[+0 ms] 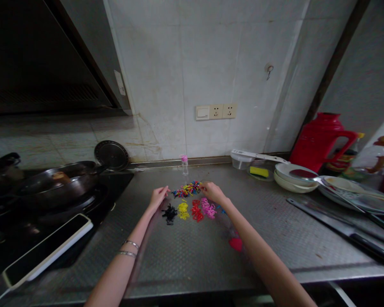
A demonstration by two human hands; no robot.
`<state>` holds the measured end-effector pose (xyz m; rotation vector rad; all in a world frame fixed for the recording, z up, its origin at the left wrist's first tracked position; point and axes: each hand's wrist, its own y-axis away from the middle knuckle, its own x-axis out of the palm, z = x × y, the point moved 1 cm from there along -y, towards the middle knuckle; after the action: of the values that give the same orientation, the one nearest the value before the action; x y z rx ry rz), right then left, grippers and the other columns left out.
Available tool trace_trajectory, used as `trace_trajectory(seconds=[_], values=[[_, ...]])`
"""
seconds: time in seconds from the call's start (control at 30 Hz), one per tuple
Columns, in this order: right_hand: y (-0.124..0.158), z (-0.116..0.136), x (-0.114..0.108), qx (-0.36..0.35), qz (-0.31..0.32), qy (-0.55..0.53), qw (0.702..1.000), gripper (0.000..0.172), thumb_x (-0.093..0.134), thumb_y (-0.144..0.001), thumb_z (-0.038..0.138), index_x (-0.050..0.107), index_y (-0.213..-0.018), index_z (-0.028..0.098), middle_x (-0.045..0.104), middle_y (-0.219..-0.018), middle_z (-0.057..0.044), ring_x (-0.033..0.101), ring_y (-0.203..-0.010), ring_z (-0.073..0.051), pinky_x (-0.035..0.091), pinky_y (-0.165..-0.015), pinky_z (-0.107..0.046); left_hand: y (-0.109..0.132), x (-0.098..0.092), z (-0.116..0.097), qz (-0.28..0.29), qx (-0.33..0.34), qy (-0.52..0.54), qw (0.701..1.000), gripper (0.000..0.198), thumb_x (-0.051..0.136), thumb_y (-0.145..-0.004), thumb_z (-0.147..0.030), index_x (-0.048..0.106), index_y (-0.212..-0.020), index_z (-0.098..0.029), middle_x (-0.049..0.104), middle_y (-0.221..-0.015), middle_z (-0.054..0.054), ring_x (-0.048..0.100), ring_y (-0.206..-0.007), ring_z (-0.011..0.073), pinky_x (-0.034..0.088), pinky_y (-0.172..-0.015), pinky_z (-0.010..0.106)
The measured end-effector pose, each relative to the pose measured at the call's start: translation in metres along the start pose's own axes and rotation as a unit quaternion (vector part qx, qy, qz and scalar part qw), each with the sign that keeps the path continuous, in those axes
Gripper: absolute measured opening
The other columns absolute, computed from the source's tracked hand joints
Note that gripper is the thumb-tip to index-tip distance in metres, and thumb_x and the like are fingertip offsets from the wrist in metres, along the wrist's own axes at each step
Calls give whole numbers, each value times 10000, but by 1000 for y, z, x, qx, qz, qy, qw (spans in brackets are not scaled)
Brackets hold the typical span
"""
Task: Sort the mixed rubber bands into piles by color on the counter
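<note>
A mixed pile of small coloured rubber bands (187, 189) lies on the metal counter. My left hand (159, 197) is just off the pile's left end, its thumb and fingertips pinched together; whatever is between them is too small to make out. At the right end, my right hand (213, 192) touches the pile with closed fingertips, and their contents are hidden. In front sit sorted heaps: black bands (170, 214), yellow bands (183, 210), red bands (197, 210) and pink bands (208, 208). A few blue bands (223, 211) show partly behind my right forearm.
Behind the pile stands a clear bottle with a pink cap (184, 165). A phone-like device (48, 249) and a pan (64, 183) are at left. Bowls (294, 181), a knife (333, 224) and a red thermos (320, 143) occupy the right. A red object (235, 244) lies beside my right forearm.
</note>
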<state>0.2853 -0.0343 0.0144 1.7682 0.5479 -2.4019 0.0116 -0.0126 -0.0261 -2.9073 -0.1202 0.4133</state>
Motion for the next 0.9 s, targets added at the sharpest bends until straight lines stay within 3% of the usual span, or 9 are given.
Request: trace_trajectory(seconds=[0.17,0.57,0.77,0.9], values=[[-7,3,4,-18,60,65,996,215,434,-808,233,634,-886,229,625,-980,-49,570,-902,-164,396,-730,-218,-1,-1,2,-6,14,-14,1000,547,473,-667,-618,641,-715,-99,488,-490,-14,352,-388,56,225,-386,186],[-18,8,1,-44,107,124,986,229,372,-850,218,587,-909,167,606,-969,-110,580,-875,-170,405,-674,-220,2,-1,-3,-5,32,-48,998,517,447,-695,-591,644,-699,-113,507,-489,-4,392,-408,79,266,-417,195],[-14,15,-2,-47,88,112,989,255,328,-870,206,573,-920,159,594,-979,-121,582,-857,-171,410,-663,-228,2,-1,-3,-2,31,-57,998,498,451,-703,-571,642,-698,-112,498,-486,-8,393,-416,84,271,-432,199],[-13,33,-3,-70,54,75,993,262,332,-877,230,577,-921,150,593,-975,-117,577,-856,-164,401,-688,-218,2,-1,-4,-1,32,-58,998,485,461,-696,-568,640,-681,-117,491,-472,-18,389,-413,84,270,-438,203]])
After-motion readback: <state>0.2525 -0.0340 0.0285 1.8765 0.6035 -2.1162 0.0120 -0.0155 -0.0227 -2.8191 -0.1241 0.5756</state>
